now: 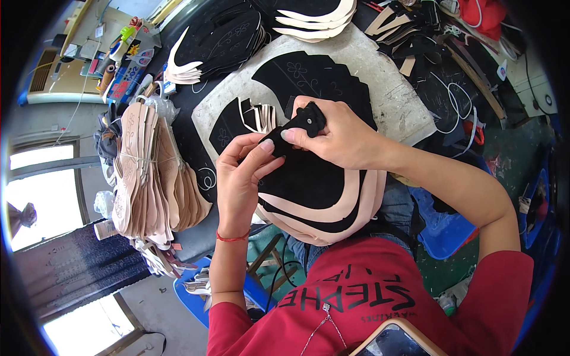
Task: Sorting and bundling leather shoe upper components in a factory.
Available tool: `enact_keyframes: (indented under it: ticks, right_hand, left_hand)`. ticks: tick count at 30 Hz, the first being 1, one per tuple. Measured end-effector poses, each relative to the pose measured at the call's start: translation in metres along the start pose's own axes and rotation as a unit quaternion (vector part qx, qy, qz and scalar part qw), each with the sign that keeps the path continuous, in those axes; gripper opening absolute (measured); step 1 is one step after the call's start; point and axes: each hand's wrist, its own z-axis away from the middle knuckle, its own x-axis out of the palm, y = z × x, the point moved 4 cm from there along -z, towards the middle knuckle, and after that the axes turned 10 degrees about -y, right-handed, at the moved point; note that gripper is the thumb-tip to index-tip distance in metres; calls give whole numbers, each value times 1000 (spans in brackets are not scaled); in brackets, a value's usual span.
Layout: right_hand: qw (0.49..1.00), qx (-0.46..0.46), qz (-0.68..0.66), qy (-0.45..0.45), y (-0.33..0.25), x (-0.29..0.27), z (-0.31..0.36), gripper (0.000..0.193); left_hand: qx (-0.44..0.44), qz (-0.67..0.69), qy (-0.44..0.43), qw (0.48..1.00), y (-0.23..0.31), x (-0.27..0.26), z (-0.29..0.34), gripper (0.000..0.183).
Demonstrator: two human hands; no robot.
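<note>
Both hands meet over a pale board (404,113). Between them is a small black piece (309,120), bunched up, with a shiny round dot on it; its exact kind I cannot make out. My right hand (347,133) has its fingers closed round this piece. Pinched by its other end, the same black piece runs into my left hand (242,163), thumb against fingers. Under the hands lie fanned black cut pieces (323,77) with flower outlines. Thin black-and-cream strips (259,115) stand just beyond my left hand. Nearest my body are black panels with curved beige edges (350,196).
At left stands a tied bundle of beige cut pieces (139,172). More black pieces (228,44) and cream crescent pieces (317,21) lie at the back. Scraps and white cord (454,98) are at right, above a blue stool (439,228). A phone (395,343) shows at the lower edge.
</note>
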Motion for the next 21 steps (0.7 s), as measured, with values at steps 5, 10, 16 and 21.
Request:
enact_keyframes:
  ticks: [5,10,16,21]
  right_hand:
    - [1000,-19,-20,3,6,2,-1,22]
    - [998,8,-58,-9,8,4,-2,20]
    - [995,19,-99,-17,0,5,0,22]
    - [989,-77,123,3,-20,-6,-11,26]
  left_hand:
    - [-20,20,-15,999,-3,0,-4,12]
    - [-22,53,-8,998,-4,-1,-4,8]
    - [7,45,0,999,2,1,1,9]
    - [211,-183,78,957,21,16,11,44]
